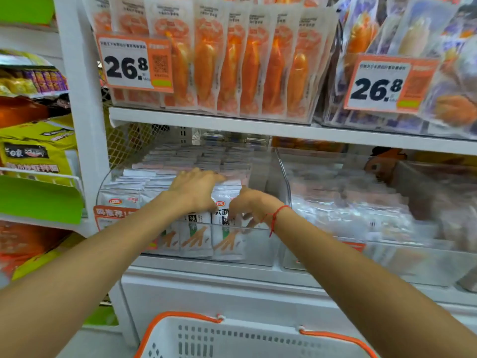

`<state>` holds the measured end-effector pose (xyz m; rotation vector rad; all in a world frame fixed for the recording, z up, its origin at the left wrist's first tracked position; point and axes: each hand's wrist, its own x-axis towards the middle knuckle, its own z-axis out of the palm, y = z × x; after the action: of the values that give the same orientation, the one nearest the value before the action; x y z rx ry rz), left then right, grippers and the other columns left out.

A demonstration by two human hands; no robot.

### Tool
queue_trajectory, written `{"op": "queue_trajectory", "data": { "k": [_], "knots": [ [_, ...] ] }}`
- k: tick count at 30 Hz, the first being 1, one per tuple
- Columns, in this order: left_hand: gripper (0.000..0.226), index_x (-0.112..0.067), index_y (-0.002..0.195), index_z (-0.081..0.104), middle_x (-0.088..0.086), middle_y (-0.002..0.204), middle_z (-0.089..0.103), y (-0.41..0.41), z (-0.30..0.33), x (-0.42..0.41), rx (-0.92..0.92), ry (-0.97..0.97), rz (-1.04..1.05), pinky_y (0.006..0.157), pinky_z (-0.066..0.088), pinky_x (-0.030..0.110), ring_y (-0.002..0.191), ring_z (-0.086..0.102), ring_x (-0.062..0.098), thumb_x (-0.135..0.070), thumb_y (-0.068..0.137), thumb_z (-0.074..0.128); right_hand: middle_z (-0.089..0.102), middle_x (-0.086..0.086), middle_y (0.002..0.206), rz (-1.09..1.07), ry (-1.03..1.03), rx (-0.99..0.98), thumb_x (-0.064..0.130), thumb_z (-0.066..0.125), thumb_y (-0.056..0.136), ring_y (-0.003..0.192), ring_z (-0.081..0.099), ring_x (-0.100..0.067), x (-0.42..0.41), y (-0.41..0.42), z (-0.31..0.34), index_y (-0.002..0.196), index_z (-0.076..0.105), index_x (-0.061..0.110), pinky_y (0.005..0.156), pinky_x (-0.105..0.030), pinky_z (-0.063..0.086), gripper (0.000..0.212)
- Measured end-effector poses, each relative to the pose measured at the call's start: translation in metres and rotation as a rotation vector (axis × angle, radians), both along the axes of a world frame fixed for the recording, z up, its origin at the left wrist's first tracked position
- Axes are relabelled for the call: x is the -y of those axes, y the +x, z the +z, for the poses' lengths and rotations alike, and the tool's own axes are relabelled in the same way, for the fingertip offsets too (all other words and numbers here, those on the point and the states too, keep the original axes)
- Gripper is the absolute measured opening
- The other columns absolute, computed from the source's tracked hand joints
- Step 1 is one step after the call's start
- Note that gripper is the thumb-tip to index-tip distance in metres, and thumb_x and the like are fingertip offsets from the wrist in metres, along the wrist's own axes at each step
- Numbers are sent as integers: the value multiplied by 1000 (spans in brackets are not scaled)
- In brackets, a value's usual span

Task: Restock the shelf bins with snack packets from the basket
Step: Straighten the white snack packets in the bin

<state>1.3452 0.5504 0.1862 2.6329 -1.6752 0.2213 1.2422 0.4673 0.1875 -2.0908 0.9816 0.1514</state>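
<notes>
Both arms are stretched forward into a clear plastic bin [278,177] on the lower shelf [206,270]. The bin is filled with rows of white snack packets [196,236] standing upright, their printed fronts seen through the bin's front wall. The left hand [196,188] is laid palm-down on the tops of the packets, fingers spread and extended toward the back rows; nothing is seen to be clasped in it. The right hand [249,205], marked by a red string bracelet [275,215] at the wrist, is placed just beside the left, at the front right of the packet rows. Its fingers are curled down over the top edge of the front packets, apparently pinching one, though the grip is partly hidden by the hand itself. The white basket [258,339] with orange handles is seen at the bottom edge, well below the hands; its contents cannot be made out. A neighbouring clear bin [387,254] lies to the right. Orange packets [232,60] and price tags [134,63] are displayed on the shelf above.
</notes>
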Motion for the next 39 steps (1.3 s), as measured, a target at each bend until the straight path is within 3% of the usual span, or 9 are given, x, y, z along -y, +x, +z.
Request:
{"op": "queue_trajectory", "data": {
  "k": [5,13,19,23,25,27,30,33,39],
  "knots": [
    [76,-40,145,28,-8,147,38,-2,-1,-1,2,-57,-71,100,33,35,128,37,22,-40,80,68,42,-18,142,-14,-165,53,-5,75,73,95,65,-29,14,1,-1,150,-15,23,73,-31,56,122],
    [85,-37,148,21,-5,150,35,-2,2,3,-16,54,-50,105,33,40,132,35,24,-43,79,70,41,-14,142,117,-317,5,3,76,74,97,64,-27,10,3,-6,151,-12,25,79,-36,58,118],
    [91,-26,150,19,2,151,33,-2,21,7,-115,138,-2,107,30,42,138,30,26,-46,77,68,65,-13,117,197,-375,-234,19,80,75,93,70,-26,5,-13,4,121,58,4,83,-34,57,53],
    [89,-31,150,19,1,151,34,-4,29,17,-119,249,21,105,37,43,135,36,27,-46,77,67,65,-14,120,287,-341,-371,24,66,88,106,66,-25,1,-9,2,117,61,5,95,-36,51,35],
    [82,-34,148,26,1,146,42,-6,26,20,-88,242,1,98,42,40,129,44,26,-43,78,68,62,-13,124,180,-317,-250,15,58,91,79,71,-6,8,-3,-4,92,62,8,83,-25,55,8],
    [75,-36,145,32,0,139,50,-7,22,19,-42,186,-19,92,42,37,124,48,25,-40,80,67,58,-15,127,95,-242,-129,6,56,90,49,63,3,15,3,-9,73,50,16,77,-22,53,21],
    [73,-38,143,36,-2,139,51,-5,17,15,-50,70,-10,93,41,36,126,47,25,-43,79,70,67,-12,116,63,-235,-157,9,70,81,90,71,-17,20,10,-17,92,66,9,91,-33,53,12],
    [72,-36,141,40,-3,136,54,-3,12,13,-43,-24,-13,89,42,34,124,49,24,-47,78,71,72,-12,101,17,-236,-131,10,75,73,90,71,-23,25,16,-30,104,68,4,85,-37,57,32],
    [69,-40,142,35,0,140,50,-5,12,10,-46,28,5,94,40,37,127,47,25,-47,81,67,64,-14,120,68,-142,-165,8,68,83,113,61,-28,17,9,-21,84,59,9,97,-35,50,9]
  ]
}}
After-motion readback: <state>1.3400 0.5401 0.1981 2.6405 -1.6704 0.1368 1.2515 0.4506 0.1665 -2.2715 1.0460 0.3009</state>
